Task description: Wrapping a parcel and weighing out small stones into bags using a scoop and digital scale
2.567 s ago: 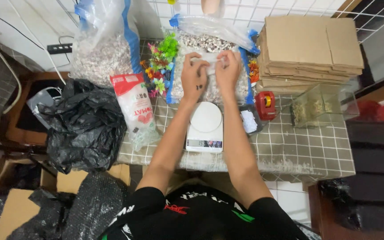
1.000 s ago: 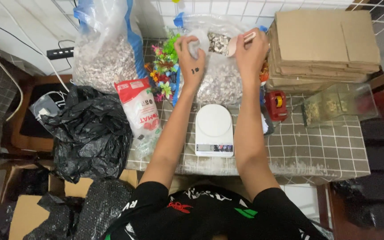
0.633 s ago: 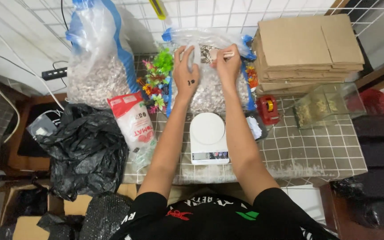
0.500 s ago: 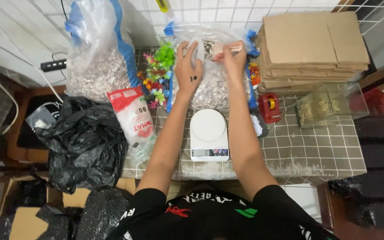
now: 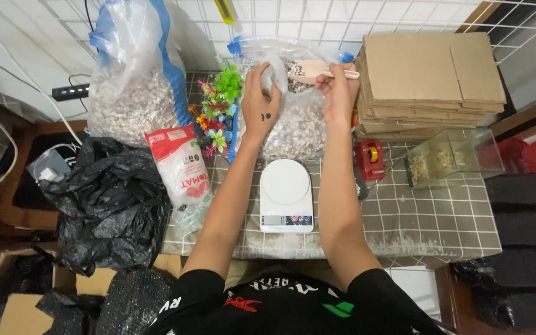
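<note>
Both our hands work at the far, open mouth of the clear plastic sack of pale gravel [image 5: 293, 127].

Our left hand [image 5: 260, 102] pinches the sack's limp, slippery rim; our right hand [image 5: 337, 93] is closed on a pale plastic scoop [image 5: 314, 69] loaded with gravel. The sack looks heavy and floppy, best held at the rim. A white digital scale [image 5: 286, 195] sits nearer on the tiled table [image 5: 429, 217].

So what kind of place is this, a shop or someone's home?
Probably a small home packing corner for selling loose goods. A white scale sits on a tiled table, beside big clear bags of gravel, a stack of flat cardboard boxes and a red tape dispenser.
</note>
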